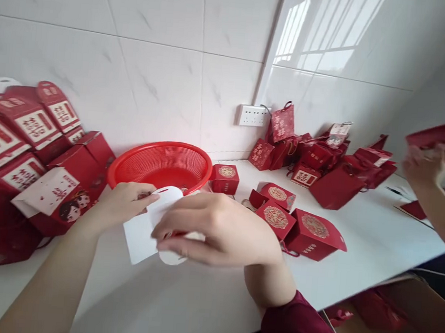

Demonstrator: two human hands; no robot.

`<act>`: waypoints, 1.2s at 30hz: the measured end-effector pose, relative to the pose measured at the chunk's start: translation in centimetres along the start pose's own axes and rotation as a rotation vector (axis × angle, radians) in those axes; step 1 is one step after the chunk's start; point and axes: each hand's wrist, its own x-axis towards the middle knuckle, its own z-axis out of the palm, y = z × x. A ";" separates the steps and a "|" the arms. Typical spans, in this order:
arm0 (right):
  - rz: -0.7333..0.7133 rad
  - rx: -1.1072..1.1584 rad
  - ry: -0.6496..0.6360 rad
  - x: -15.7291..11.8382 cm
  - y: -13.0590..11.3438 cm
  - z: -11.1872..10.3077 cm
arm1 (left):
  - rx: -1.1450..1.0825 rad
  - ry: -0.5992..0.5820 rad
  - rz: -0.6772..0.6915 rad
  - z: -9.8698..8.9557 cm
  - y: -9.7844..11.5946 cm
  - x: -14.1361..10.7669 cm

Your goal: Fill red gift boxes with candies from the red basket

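Observation:
A white card piece [140, 237] with rounded flaps and a small red slot is in front of me, over the white table. My left hand [129, 203] pinches its upper left edge between thumb and fingers. Over its right side is my right hand [217, 230], blurred, with fingers curled and thumb below; some red shows between thumb and fingers, but whether it grips anything is unclear. Just behind the hands stands a red plastic basket [162, 154], its inside partly hidden by the card and my hands.
Red boxes with white labels [36, 126] are stacked at left. More red boxes [315, 233] and gift bags [334, 185] stand at right. A wall socket [252, 116] is behind. Another person's hand [425, 164] holds a red item at far right.

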 end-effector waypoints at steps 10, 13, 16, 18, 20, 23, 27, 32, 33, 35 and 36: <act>0.512 -0.157 0.053 0.3 4.7 1.1 | -0.270 0.267 0.085 -0.4 1.3 -2.8; 0.543 -0.161 -0.055 0.3 5.1 1.1 | -0.294 0.298 0.101 -0.4 1.7 -3.3; 0.514 -0.163 -0.132 0.6 5.3 1.2 | -0.290 0.149 0.075 -0.4 1.5 -3.3; 0.498 -0.132 -0.246 0.7 5.6 1.6 | -0.272 -0.051 0.044 -0.2 0.9 -2.9; 0.505 -0.131 -0.360 0.8 6.1 2.2 | -0.187 -0.229 0.037 0.2 0.3 -2.4; 0.610 -0.240 -0.427 0.6 7.0 2.9 | -0.003 -0.344 0.045 0.4 -0.5 -2.0; 0.762 -0.368 -0.347 0.3 8.4 2.9 | 0.027 -0.188 -0.017 -0.4 -1.1 -2.1; 0.764 -0.334 -0.326 1.1 11.1 3.4 | 0.131 0.070 -0.102 -0.5 -3.0 -1.3; 0.764 -0.326 -0.366 1.4 11.5 3.7 | 0.141 0.054 -0.103 -0.2 -3.5 -1.0; 0.762 -0.321 -0.438 1.7 11.8 4.2 | 0.131 -0.038 -0.088 0.3 -4.4 -0.4; 0.762 -0.319 -0.461 1.8 11.8 4.4 | 0.120 -0.096 -0.080 0.5 -4.7 -0.2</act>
